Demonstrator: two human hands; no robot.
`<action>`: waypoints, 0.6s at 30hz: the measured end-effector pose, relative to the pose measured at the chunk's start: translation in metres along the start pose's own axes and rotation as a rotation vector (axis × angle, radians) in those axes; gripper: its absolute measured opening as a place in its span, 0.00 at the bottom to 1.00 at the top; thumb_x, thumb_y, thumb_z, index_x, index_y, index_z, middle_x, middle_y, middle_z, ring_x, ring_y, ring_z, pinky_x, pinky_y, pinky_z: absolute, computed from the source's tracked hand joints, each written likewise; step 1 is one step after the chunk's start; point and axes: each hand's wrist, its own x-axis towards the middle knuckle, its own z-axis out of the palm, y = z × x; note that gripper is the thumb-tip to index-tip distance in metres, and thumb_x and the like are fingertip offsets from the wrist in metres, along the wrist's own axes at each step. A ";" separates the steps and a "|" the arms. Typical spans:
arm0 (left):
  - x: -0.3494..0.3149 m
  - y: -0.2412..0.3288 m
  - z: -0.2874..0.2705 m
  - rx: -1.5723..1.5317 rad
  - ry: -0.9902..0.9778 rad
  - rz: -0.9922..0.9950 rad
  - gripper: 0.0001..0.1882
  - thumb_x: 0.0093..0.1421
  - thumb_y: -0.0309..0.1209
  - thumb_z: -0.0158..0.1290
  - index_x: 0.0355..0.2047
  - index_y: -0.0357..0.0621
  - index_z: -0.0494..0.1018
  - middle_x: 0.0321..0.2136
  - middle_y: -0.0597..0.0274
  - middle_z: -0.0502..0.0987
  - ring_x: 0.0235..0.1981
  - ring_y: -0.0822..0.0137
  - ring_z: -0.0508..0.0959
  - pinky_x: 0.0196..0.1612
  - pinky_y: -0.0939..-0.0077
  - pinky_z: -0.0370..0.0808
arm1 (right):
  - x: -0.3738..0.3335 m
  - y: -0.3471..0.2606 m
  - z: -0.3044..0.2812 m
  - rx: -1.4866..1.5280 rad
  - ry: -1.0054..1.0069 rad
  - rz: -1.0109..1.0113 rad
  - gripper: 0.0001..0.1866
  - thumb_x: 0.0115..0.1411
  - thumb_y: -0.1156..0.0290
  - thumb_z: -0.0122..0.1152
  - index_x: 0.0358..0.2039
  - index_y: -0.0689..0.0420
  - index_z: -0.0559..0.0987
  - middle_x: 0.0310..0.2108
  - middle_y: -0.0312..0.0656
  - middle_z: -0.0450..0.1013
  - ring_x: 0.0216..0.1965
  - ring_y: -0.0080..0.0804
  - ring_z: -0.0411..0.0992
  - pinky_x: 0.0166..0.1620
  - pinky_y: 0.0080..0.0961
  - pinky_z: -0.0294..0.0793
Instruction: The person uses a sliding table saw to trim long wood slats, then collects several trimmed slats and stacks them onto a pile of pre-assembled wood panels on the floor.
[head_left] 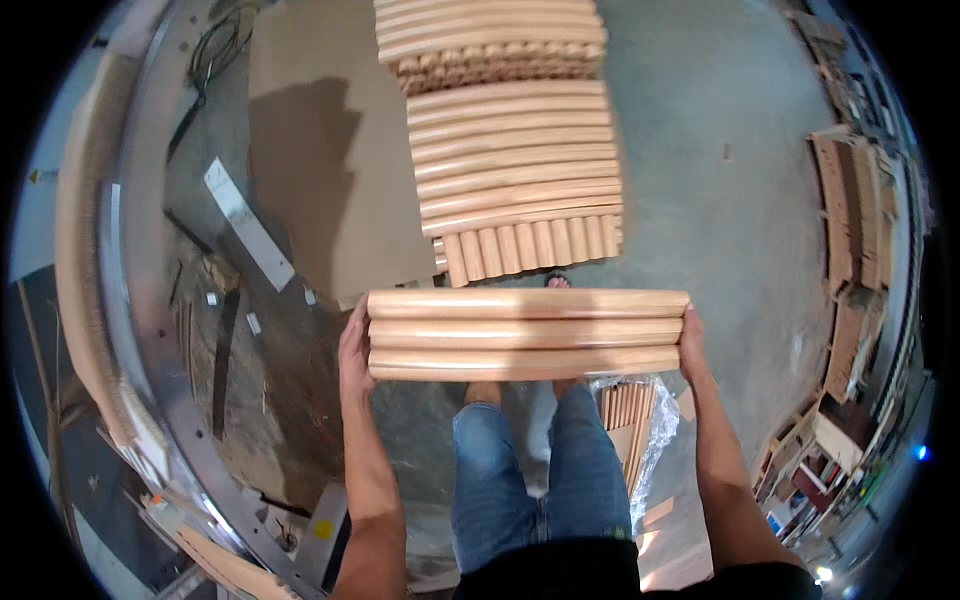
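Note:
Three rounded wooden slats (530, 333), pale and glossy, are held level in front of me, pressed side by side. My left hand (356, 345) is closed on their left ends. At the right ends my right hand (692, 342) grips them the same way, with its fingers mostly hidden behind the wood. Just beyond lies a stack of similar wooden slats (515, 150), most running left to right. Its near layer of slats (535, 248) is turned crosswise.
Brown cardboard sheet (300, 200) lies left of the stack. A white strip (248, 224) rests on the floor nearby. Beside my right leg are thin wooden pieces (627, 425) in clear plastic wrap (660, 430). Wooden boards (850, 210) line the far right; a long metal-edged bench (130, 270) curves along the left.

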 end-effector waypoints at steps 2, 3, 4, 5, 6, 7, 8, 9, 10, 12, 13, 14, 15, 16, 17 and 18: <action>0.046 -0.036 -0.001 0.059 0.034 -0.024 0.30 0.69 0.41 0.41 0.64 0.32 0.55 0.63 0.52 0.61 0.63 0.61 0.62 0.64 0.67 0.60 | 0.050 0.033 0.011 -0.008 -0.009 0.011 0.29 0.69 0.48 0.39 0.51 0.62 0.71 0.45 0.40 0.70 0.45 0.27 0.67 0.51 0.27 0.67; 0.070 -0.057 -0.004 0.076 0.028 -0.031 0.28 0.70 0.40 0.39 0.64 0.33 0.55 0.63 0.52 0.61 0.62 0.61 0.62 0.64 0.67 0.60 | 0.085 0.052 0.010 0.015 -0.028 0.008 0.28 0.69 0.49 0.38 0.51 0.63 0.71 0.45 0.40 0.70 0.46 0.27 0.67 0.52 0.27 0.66; 0.091 -0.077 -0.011 0.050 0.061 -0.035 0.28 0.70 0.40 0.37 0.64 0.34 0.56 0.62 0.53 0.61 0.62 0.61 0.62 0.64 0.67 0.60 | 0.113 0.061 0.021 0.040 -0.050 0.005 0.28 0.69 0.50 0.38 0.50 0.64 0.71 0.46 0.40 0.70 0.46 0.27 0.66 0.52 0.27 0.65; 0.109 -0.096 -0.019 0.025 0.093 -0.039 0.27 0.71 0.39 0.35 0.64 0.34 0.56 0.62 0.53 0.61 0.62 0.61 0.63 0.64 0.67 0.60 | 0.142 0.072 0.034 0.052 -0.057 0.041 0.28 0.70 0.50 0.37 0.51 0.63 0.71 0.46 0.40 0.70 0.47 0.27 0.67 0.53 0.27 0.65; 0.121 -0.117 -0.028 0.000 0.130 -0.055 0.26 0.71 0.39 0.34 0.64 0.35 0.56 0.62 0.53 0.61 0.62 0.61 0.63 0.64 0.67 0.60 | 0.163 0.074 0.051 0.058 -0.060 0.088 0.27 0.70 0.51 0.37 0.51 0.63 0.71 0.47 0.39 0.70 0.47 0.26 0.67 0.53 0.27 0.65; 0.138 -0.136 -0.030 -0.046 0.159 -0.057 0.26 0.71 0.39 0.33 0.64 0.36 0.56 0.62 0.54 0.62 0.62 0.60 0.63 0.64 0.66 0.61 | 0.192 0.088 0.053 0.050 -0.078 0.093 0.27 0.70 0.51 0.38 0.51 0.63 0.71 0.47 0.40 0.70 0.48 0.27 0.67 0.53 0.28 0.66; 0.153 -0.155 -0.028 -0.023 0.205 -0.056 0.26 0.71 0.40 0.33 0.64 0.36 0.56 0.62 0.54 0.62 0.62 0.60 0.63 0.64 0.66 0.61 | 0.219 0.103 0.052 0.043 -0.093 0.097 0.27 0.70 0.51 0.38 0.52 0.63 0.71 0.47 0.41 0.71 0.48 0.27 0.68 0.53 0.28 0.66; 0.166 -0.170 -0.028 0.007 0.256 -0.051 0.27 0.71 0.40 0.34 0.64 0.37 0.56 0.62 0.54 0.62 0.62 0.60 0.63 0.64 0.66 0.61 | 0.238 0.113 0.061 0.060 -0.106 0.107 0.27 0.70 0.51 0.38 0.52 0.63 0.71 0.47 0.41 0.71 0.47 0.27 0.68 0.52 0.28 0.66; 0.178 -0.182 -0.030 0.016 0.276 -0.052 0.27 0.71 0.41 0.34 0.64 0.38 0.56 0.62 0.54 0.62 0.62 0.60 0.63 0.64 0.66 0.61 | 0.255 0.116 0.072 0.078 -0.122 0.112 0.27 0.69 0.52 0.39 0.51 0.63 0.71 0.47 0.42 0.71 0.47 0.28 0.69 0.52 0.28 0.66; 0.193 -0.201 -0.035 0.029 0.307 -0.059 0.27 0.70 0.42 0.35 0.64 0.39 0.57 0.61 0.54 0.62 0.62 0.60 0.63 0.64 0.65 0.61 | 0.280 0.128 0.088 0.095 -0.134 0.134 0.27 0.69 0.52 0.39 0.51 0.64 0.70 0.46 0.43 0.71 0.45 0.28 0.70 0.51 0.27 0.67; 0.200 -0.207 -0.038 0.051 0.315 -0.052 0.28 0.70 0.43 0.36 0.64 0.40 0.57 0.61 0.54 0.63 0.62 0.60 0.63 0.64 0.65 0.61 | 0.290 0.135 0.092 0.094 -0.127 0.147 0.26 0.69 0.52 0.39 0.51 0.64 0.70 0.46 0.43 0.72 0.45 0.29 0.70 0.51 0.27 0.67; 0.205 -0.211 -0.039 0.041 0.315 -0.047 0.27 0.70 0.42 0.36 0.64 0.40 0.57 0.61 0.54 0.63 0.62 0.60 0.63 0.64 0.64 0.61 | 0.299 0.139 0.095 0.095 -0.120 0.156 0.26 0.69 0.53 0.40 0.51 0.65 0.70 0.45 0.43 0.72 0.44 0.29 0.71 0.50 0.27 0.68; 0.207 -0.213 -0.041 0.035 0.318 -0.040 0.27 0.70 0.42 0.37 0.64 0.40 0.57 0.61 0.54 0.63 0.62 0.60 0.63 0.63 0.64 0.61 | 0.305 0.144 0.095 0.092 -0.115 0.156 0.26 0.69 0.53 0.40 0.51 0.65 0.70 0.45 0.44 0.72 0.44 0.29 0.71 0.50 0.27 0.68; 0.209 -0.217 -0.043 0.043 0.318 -0.037 0.27 0.70 0.42 0.37 0.64 0.40 0.57 0.61 0.54 0.64 0.62 0.60 0.63 0.63 0.64 0.61 | 0.310 0.148 0.095 0.091 -0.110 0.154 0.26 0.69 0.53 0.40 0.51 0.66 0.70 0.44 0.44 0.72 0.43 0.29 0.71 0.49 0.26 0.68; 0.210 -0.220 -0.044 0.050 0.316 -0.033 0.27 0.70 0.42 0.37 0.64 0.39 0.58 0.60 0.54 0.64 0.62 0.60 0.63 0.63 0.64 0.61 | 0.314 0.150 0.095 0.091 -0.105 0.149 0.26 0.69 0.54 0.40 0.51 0.66 0.71 0.44 0.44 0.72 0.43 0.29 0.71 0.49 0.26 0.69; 0.214 -0.221 -0.046 0.056 0.311 -0.020 0.27 0.70 0.42 0.37 0.64 0.39 0.58 0.60 0.54 0.64 0.61 0.60 0.63 0.63 0.64 0.61 | 0.317 0.149 0.096 0.076 -0.098 0.127 0.26 0.69 0.54 0.41 0.50 0.66 0.71 0.44 0.44 0.73 0.42 0.29 0.71 0.48 0.26 0.69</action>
